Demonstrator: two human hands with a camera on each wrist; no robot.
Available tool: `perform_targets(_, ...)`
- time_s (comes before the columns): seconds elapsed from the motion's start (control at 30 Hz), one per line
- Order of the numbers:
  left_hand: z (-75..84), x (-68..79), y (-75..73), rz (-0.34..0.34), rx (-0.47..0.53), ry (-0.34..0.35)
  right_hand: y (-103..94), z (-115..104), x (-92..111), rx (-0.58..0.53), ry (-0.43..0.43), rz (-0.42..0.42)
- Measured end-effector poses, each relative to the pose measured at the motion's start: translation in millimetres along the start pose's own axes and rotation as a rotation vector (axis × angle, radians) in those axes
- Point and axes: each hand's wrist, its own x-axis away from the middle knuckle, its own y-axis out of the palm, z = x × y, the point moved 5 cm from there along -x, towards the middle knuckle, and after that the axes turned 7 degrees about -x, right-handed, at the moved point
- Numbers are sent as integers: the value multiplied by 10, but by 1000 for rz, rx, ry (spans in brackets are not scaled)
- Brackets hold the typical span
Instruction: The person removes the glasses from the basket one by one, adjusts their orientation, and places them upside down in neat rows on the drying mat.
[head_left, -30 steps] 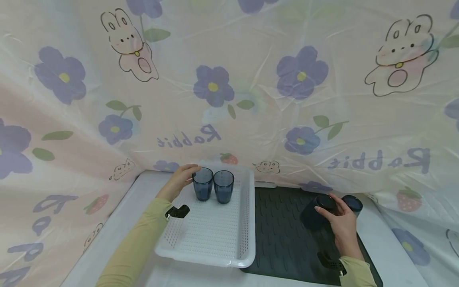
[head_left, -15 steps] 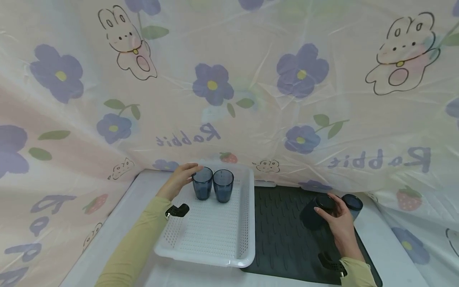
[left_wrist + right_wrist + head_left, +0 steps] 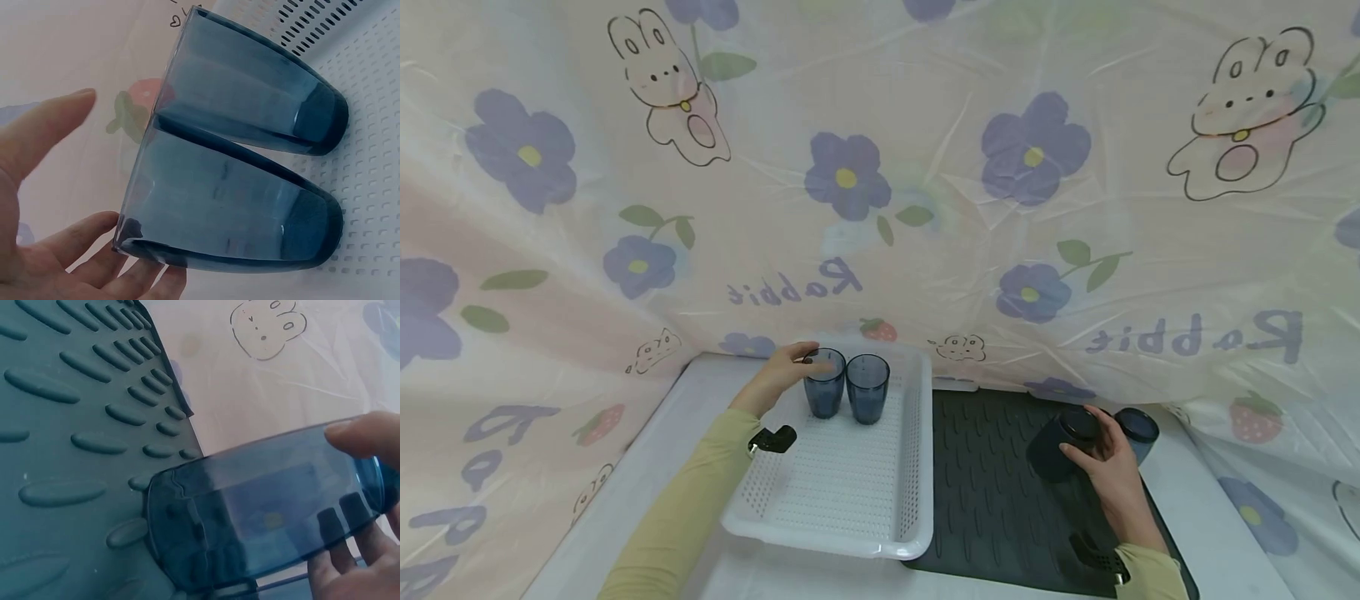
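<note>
Two blue clear glasses stand upright side by side in the white basket (image 3: 827, 546): a left glass (image 3: 231, 203) and a right glass (image 3: 244, 84). My left hand (image 3: 778, 373) is at the left glass, fingertips along its outer wall near the rim, thumb spread apart from it above the mouth. On the dark mat (image 3: 992, 492), my right hand (image 3: 1116, 462) holds an upside-down glass (image 3: 250, 512) near its base between thumb and fingers; its wide rim end is down at the mat. Another glass (image 3: 1138, 425) stands just behind that hand.
The white basket stands left of the mat, its perforated side wall (image 3: 913, 450) running along the mat's edge. A white table surface (image 3: 1225, 500) shows around both. A patterned curtain (image 3: 925, 250) hangs close behind and at the sides.
My left thumb has swung out over the mouth of the left glass. The right thumb has slid slightly down along the held glass. The glasses and basket stay where they were.
</note>
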Motion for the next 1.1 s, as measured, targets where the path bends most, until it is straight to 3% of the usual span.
perform_targets(0.17,-14,9,15,-3,-2,0,-7,-2,9,52,-22,-8)
perform_targets(0.6,-50,14,14,0,5,13,-14,1,-3,62,-21,-11)
perform_targets(1.1,-58,29,21,47,-7,24,-14,1,6,63,-33,-18)
